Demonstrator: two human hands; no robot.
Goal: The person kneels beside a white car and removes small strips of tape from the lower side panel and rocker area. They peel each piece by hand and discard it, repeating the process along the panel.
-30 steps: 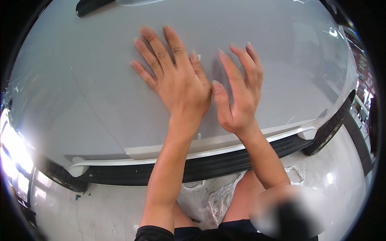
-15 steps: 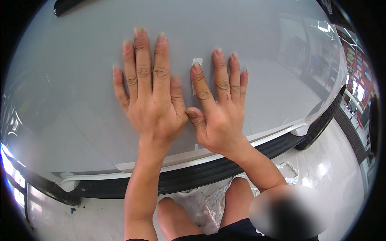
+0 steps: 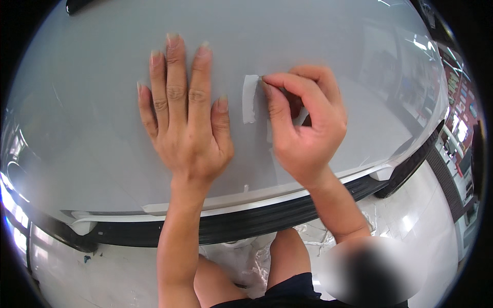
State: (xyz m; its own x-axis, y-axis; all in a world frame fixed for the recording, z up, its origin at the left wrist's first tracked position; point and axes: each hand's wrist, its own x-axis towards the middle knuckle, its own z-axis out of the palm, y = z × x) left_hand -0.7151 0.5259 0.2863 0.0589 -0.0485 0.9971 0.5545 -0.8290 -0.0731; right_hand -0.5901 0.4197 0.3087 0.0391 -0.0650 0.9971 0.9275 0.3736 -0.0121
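Note:
A glossy grey car side panel (image 3: pixel 128 118) fills most of the view. My left hand (image 3: pixel 187 123) lies flat on it, palm down, fingers straight and a little spread. To its right, a short upright white strip (image 3: pixel 249 100) with a ragged lower end shows on the panel. Just beside the strip's upper right corner, my right hand (image 3: pixel 310 115) is closed in a pinch, thumb against index finger. Whatever is between those fingertips is too small to make out. The other right fingers curl inward, partly hidden.
Below the panel runs a black side step (image 3: pixel 257 223), with a white sill edge (image 3: pixel 231 208) above it. Dark tyres show at both ends. Crumpled clear plastic film (image 3: pixel 262 264) lies on the pale tiled floor (image 3: pixel 123 277) near my legs. A black handle (image 3: pixel 77 5) is at top left.
My right hand has gone from lying flat on the panel to a pinch, moving rightward and uncovering the white strip. The left hand stays flat, shifted slightly left.

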